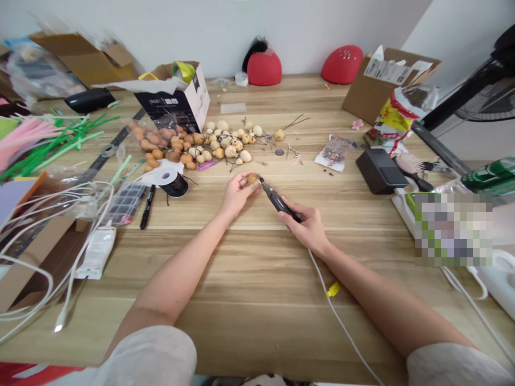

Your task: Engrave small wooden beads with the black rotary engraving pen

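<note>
My left hand (240,190) pinches a small brown gourd (252,178) between thumb and fingers above the middle of the table. My right hand (308,225) is wrapped round a black rotary tool (276,199) with a small red light on its body. The tool's tip meets or nearly meets the gourd's right side; the exact contact is too small to make out. A white cord (328,300) with a yellow tag runs from the tool toward the table's front edge. Beyond my hands lie several pale gourds (230,151) and a heap of brown gourds (155,138).
To the left are a spool of black cord (174,182), a black marker (148,208), a compartment box (127,202) and tangled white cables (52,279). A black box (380,170) and a snack bag (392,120) stand at right. Cardboard boxes and red domed cushions (264,68) line the back.
</note>
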The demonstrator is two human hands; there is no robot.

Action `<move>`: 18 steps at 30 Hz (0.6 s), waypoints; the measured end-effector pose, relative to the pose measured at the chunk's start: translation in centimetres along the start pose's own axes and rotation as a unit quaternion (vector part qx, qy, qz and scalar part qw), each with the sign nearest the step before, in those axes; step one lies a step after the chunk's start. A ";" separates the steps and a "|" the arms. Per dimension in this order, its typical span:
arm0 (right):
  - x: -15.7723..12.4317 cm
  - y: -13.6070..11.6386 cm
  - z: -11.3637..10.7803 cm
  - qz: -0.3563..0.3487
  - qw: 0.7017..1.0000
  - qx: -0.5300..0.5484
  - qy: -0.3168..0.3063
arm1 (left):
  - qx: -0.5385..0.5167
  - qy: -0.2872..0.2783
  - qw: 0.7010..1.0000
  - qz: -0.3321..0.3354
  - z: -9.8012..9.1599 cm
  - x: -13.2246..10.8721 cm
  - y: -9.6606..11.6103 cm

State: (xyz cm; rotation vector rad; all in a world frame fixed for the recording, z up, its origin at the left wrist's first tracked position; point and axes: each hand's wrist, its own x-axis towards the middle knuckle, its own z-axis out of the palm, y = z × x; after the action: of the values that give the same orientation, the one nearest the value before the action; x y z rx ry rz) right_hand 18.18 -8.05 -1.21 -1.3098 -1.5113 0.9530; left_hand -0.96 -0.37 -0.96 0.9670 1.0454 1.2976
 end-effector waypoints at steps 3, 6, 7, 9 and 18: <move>0.0 0.0 0.0 -0.001 1.000 -0.002 0.006 | 0.004 -0.001 1.000 -0.001 0.0 0.0 0.0; 0.0 -0.1 -0.1 0.000 1.000 -0.003 0.006 | 0.004 -0.001 1.000 -0.001 0.0 0.0 0.0; 0.0 -0.2 -0.1 -0.001 1.000 -0.003 0.002 | 0.004 0.000 1.000 0.000 0.0 0.0 -0.1; 0.0 -0.2 -0.1 0.001 1.000 -0.002 -0.003 | 0.005 0.000 1.000 0.002 0.0 0.0 0.0; 0.0 -0.3 0.0 -0.001 1.000 0.003 0.002 | 0.012 -0.007 1.000 0.005 -0.2 0.2 -0.2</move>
State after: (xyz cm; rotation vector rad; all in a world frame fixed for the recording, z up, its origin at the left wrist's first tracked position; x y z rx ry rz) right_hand 18.10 -8.11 -0.96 -1.3059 -1.5046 0.9518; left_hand -1.09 -0.23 -1.22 0.9991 1.0500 1.2866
